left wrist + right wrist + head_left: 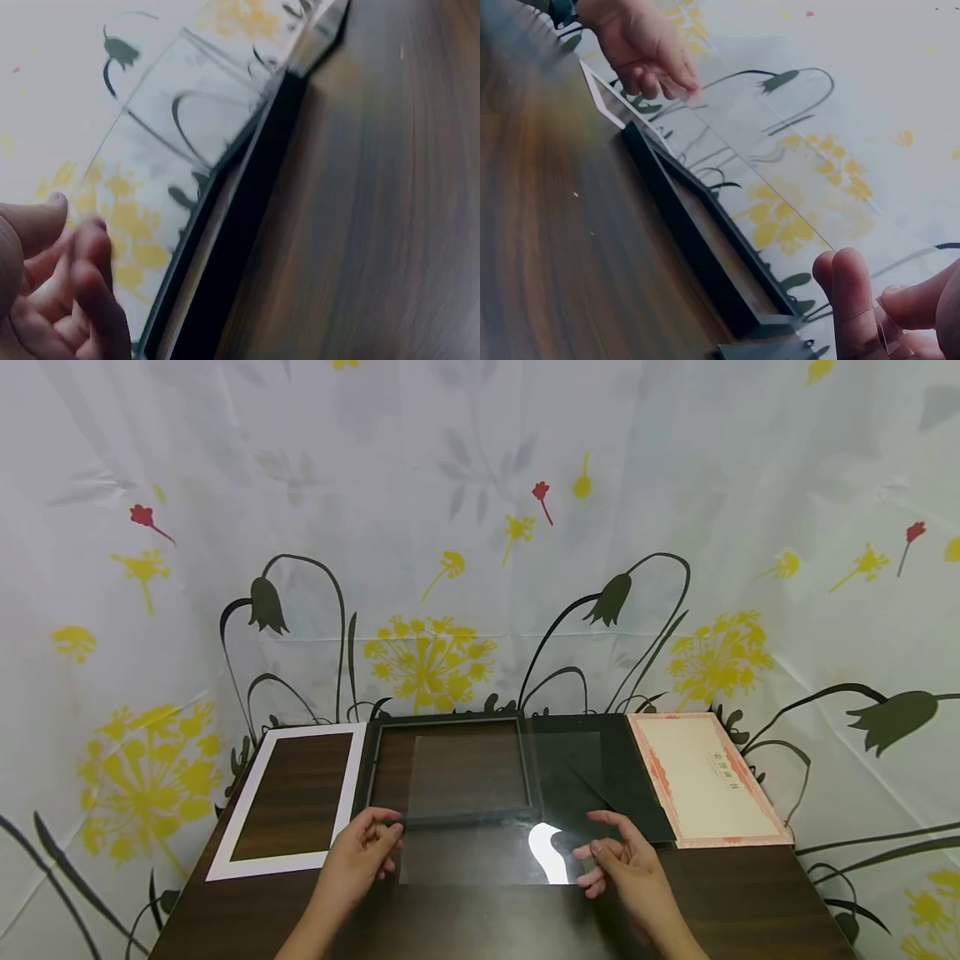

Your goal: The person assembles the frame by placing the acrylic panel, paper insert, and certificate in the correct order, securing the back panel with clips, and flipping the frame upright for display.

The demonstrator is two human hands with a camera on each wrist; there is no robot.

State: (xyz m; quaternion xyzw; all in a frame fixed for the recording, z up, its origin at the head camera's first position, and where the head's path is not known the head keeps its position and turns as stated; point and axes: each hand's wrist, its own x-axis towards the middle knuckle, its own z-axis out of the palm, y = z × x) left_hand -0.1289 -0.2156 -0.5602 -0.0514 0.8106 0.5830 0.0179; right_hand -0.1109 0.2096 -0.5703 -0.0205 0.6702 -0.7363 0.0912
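Both hands hold a clear flat sheet [487,856] above the table, nearly see-through, with a bright reflection near its lower right. My left hand [360,852] pinches its left edge between thumb and fingers. At the opposite edge, my right hand [626,864] grips with thumb and bent fingers, seen closer in the right wrist view, where the sheet's edge runs between the two hands. Beyond the sheet lies an empty black picture frame [363,768], partly seen through it. In the left wrist view the frame [247,217] rests on the table below the hand [60,285].
Left of the frame lies a white mat [277,865] with a rectangular opening. To the right are a black backing board [637,793] and a cream paper with an orange border [697,777]. A flower-patterned curtain [450,527] hangs behind the dark wooden table [750,902].
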